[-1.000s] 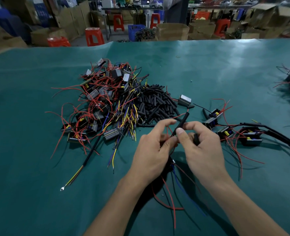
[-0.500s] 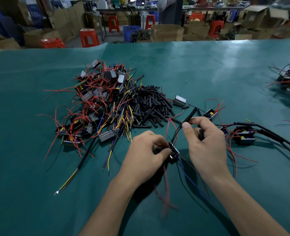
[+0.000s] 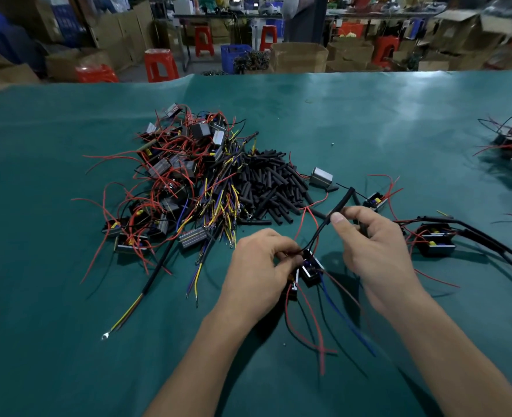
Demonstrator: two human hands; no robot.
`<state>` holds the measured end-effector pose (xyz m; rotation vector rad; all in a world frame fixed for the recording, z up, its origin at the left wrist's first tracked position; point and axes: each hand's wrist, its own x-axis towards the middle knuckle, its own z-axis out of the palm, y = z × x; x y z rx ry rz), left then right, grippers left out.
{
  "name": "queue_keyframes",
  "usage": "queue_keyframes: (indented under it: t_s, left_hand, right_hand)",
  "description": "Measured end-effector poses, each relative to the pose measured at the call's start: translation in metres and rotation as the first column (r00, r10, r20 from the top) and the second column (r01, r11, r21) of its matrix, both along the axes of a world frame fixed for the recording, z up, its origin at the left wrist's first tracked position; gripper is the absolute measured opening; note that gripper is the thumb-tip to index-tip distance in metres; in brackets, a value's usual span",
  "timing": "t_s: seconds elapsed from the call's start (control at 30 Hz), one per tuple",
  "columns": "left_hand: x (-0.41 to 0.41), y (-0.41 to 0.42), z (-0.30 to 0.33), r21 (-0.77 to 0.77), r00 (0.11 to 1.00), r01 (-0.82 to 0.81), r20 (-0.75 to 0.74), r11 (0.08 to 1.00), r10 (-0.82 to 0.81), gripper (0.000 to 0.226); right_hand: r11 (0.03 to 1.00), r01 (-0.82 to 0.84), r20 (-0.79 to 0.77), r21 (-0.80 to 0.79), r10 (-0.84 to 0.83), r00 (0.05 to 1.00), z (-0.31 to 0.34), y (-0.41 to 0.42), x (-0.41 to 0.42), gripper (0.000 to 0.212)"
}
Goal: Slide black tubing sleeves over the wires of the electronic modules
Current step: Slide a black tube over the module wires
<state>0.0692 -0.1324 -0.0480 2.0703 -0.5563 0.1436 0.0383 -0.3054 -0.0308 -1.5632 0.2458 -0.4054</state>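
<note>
While our left hand [image 3: 259,273] curls its fingers [image 3: 288,260] around a small black module [image 3: 310,267] held just above the green table [image 3: 68,341], our right hand [image 3: 378,251] pinches a black tubing sleeve [image 3: 340,203] between thumb and forefinger. That sleeve rises from the pinch toward the far right, its free end standing past the fingertips, while below the pinch a thin dark wire [image 3: 316,237] runs down to the module at our left fingers. Red and blue wires trail from the module toward the near edge. Far left of our hands lies a tangled heap of modules [image 3: 173,182] with red, yellow and black leads, and just right of it a pile of loose sleeves [image 3: 268,183]. Right of our right hand rests a finished module [image 3: 435,240] with long sleeved leads running off to the right.
</note>
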Motion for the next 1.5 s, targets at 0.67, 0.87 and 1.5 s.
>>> queue_keyframes:
  t_s: [0.67, 0.87, 1.5]
  left_hand:
    - [0.000, -0.011, -0.006, -0.182, 0.998, -0.036, -0.065, 0.983, 0.025, 0.002]
    - [0.001, -0.007, -0.005, -0.159, 0.997, -0.059, -0.054, 0.986, 0.051, 0.006]
    - [-0.005, -0.010, 0.001, -0.250, 0.999, -0.018, 0.021, 0.968, 0.024, 0.006]
  right_hand:
    - [0.959, -0.021, 0.039, -0.283, 0.033, 0.999, -0.008, 0.014, -0.002, 0.018]
    - [0.844, -0.158, -0.042, -0.513, 0.159, 0.986, -0.007, 0.009, -0.005, 0.018]
    - [0.731, -0.171, -0.021, -0.660, 0.210, 0.978, 0.003, 0.003, -0.010, 0.021]
